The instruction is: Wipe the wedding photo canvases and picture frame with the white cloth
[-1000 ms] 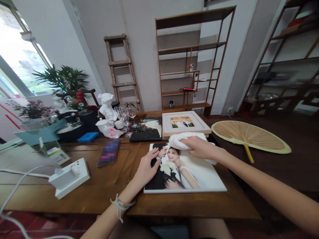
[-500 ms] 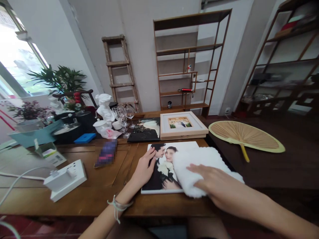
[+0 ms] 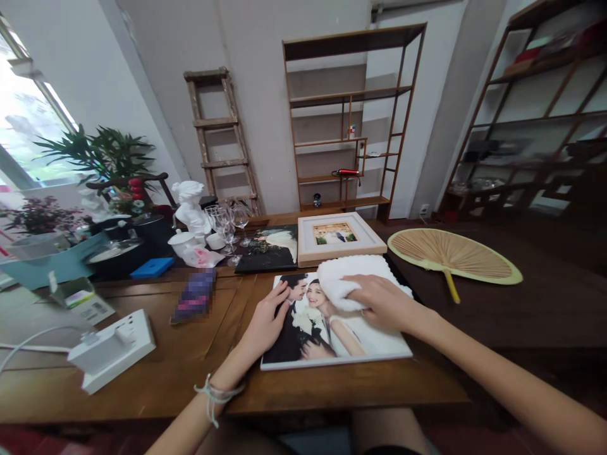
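A flat photo panel (image 3: 303, 341) with a picture of a couple lies on the wooden table in front of me. My left hand (image 3: 269, 319) rests on its left edge, fingers stretched out and nothing held. A white fluffy towel (image 3: 365, 265) is bunched under my right hand (image 3: 379, 300), which grips it and presses it on the panel's upper right part. Part of the towel trails past the panel's far right corner. My right fingertips are partly sunk in the cloth.
Behind the panel lie a framed picture (image 3: 341, 237) and a dark photo panel (image 3: 268, 249). A palm-leaf fan (image 3: 455, 256) is at right. Wine glasses (image 3: 230, 224), a white bust (image 3: 190, 205), a blue box (image 3: 152, 268) and a power strip (image 3: 118, 347) stand at left.
My right hand has moved the towel away from me, from the panel's lower right to its upper right, uncovering the lower right of the picture. My left hand stays on the left edge.
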Demonstrator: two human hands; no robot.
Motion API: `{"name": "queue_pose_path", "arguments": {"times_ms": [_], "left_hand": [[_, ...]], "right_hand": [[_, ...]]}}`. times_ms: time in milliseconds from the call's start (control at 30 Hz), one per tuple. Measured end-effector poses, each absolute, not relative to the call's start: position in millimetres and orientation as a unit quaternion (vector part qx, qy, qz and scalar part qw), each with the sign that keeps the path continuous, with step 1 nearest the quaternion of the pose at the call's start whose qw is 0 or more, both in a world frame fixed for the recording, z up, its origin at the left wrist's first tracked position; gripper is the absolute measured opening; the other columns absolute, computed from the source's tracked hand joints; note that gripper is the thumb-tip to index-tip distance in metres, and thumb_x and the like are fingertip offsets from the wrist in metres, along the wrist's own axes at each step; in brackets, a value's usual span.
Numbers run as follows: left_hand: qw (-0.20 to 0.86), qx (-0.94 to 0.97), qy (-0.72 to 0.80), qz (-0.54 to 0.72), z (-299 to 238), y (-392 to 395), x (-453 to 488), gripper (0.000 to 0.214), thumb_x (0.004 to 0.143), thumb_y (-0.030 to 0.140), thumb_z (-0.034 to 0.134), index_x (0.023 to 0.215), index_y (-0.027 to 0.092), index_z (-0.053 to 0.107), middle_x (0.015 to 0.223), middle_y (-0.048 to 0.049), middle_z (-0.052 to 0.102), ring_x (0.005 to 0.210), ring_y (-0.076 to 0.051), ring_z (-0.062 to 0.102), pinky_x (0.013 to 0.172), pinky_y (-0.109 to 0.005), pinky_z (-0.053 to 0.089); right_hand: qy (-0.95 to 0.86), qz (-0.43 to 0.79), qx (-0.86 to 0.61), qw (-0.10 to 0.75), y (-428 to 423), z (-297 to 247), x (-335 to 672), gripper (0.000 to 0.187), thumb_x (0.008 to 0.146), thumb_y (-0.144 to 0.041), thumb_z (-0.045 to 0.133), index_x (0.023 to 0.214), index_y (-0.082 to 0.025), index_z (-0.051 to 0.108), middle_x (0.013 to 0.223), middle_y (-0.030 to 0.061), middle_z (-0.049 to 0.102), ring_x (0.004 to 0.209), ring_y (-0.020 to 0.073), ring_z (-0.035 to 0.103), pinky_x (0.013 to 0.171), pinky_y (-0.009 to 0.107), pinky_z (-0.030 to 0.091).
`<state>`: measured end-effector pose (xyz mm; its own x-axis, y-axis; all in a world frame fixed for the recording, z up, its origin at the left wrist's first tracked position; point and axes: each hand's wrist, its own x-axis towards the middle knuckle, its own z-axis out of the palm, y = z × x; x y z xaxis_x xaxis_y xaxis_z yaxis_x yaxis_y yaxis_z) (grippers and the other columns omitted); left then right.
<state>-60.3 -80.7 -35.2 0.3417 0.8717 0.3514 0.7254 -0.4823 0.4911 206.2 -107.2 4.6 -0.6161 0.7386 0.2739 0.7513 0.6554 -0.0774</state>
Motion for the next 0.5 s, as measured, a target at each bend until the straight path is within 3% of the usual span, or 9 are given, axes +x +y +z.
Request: {"name": "queue_pose_path", "arguments": {"times_ms": [200,367,500], "left_hand": [[0.125,0.807,0.499,0.29,-35.8,-79.0,-59.2,0.041,0.087,0.026,0.038,0.118,0.007,0.056,0.133,-0.0129,0.048,0.125,-0.021,0.042,0.106,-0.038,0.03],[0.128,0.806,0.499,0.293,-36.9,-77.6,-59.1,0.041,0.087,0.029,0.038,0.118,0.008,0.057,0.133,-0.0119,0.048,0.125,-0.021,0.043,0.106,-0.038,0.031],[0.13,0.807,0.495,0.294,-35.2,-79.1,-59.4,0.041,0.087,0.03,0.038,0.118,0.009,0.056,0.133,-0.0119,0.048,0.124,-0.021,0.043,0.106,-0.038,0.031]], "right_hand": [[-0.898,-0.04,-0.42,0.128,-111.4,-4.5,208.3,0.039,0.064,-0.004,0.047,0.095,-0.017,0.067,0.132,0.0139,0.046,0.123,0.0281,0.04,0.098,0.043,0.034],[-0.921,-0.017,-0.382,0.071,-163.4,6.1,202.2,0.028,0.069,-0.007,0.048,0.089,-0.013,0.067,0.133,0.019,0.044,0.12,0.0318,0.043,0.095,0.044,0.038],[-0.932,0.001,-0.349,0.093,-192.3,4.3,200.5,0.025,0.066,-0.014,0.054,0.087,-0.014,0.067,0.133,0.0174,0.045,0.119,0.0332,0.043,0.094,0.044,0.04]]}}
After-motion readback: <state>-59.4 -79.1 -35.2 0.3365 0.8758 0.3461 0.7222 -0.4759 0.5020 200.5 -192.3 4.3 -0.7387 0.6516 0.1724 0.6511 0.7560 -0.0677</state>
